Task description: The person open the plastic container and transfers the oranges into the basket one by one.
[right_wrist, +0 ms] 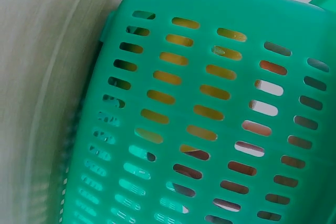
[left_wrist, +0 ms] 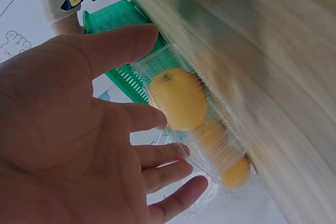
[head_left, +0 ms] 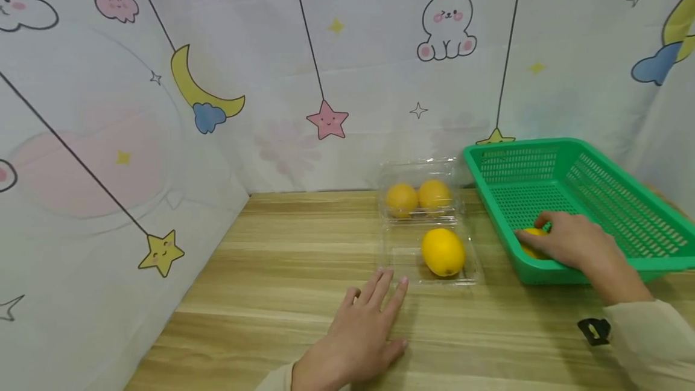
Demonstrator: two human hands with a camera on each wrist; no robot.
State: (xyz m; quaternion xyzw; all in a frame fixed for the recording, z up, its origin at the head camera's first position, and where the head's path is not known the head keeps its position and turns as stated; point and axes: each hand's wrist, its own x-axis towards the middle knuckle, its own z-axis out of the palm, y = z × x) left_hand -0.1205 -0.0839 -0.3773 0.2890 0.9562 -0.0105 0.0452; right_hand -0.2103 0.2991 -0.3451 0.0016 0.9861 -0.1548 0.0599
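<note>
My right hand (head_left: 578, 240) reaches over the near rim of the green plastic basket (head_left: 554, 273) and grips a yellow lemon (head_left: 534, 245) inside it, thumb and fingers on either side. Through the basket slots in the right wrist view, yellow fruit skin (right_wrist: 167, 77) shows; the basket wall mostly hides the hand. My left hand (head_left: 361, 324) is spread with nothing in it, fingertips near the front edge of an open clear plastic clamshell box (head_left: 399, 258). One lemon (head_left: 443, 252) sits in its front half, toward the right. In the left wrist view, that lemon (left_wrist: 178, 99) appears beyond my fingers.
Two round orange-yellow fruits (head_left: 418, 199) show through clear plastic at the back of the box. The basket stands close to the box's right side. A patterned white cloth (head_left: 380, 77) hangs behind the wooden table (head_left: 293, 240). A black strap (head_left: 594, 331) is by my right sleeve.
</note>
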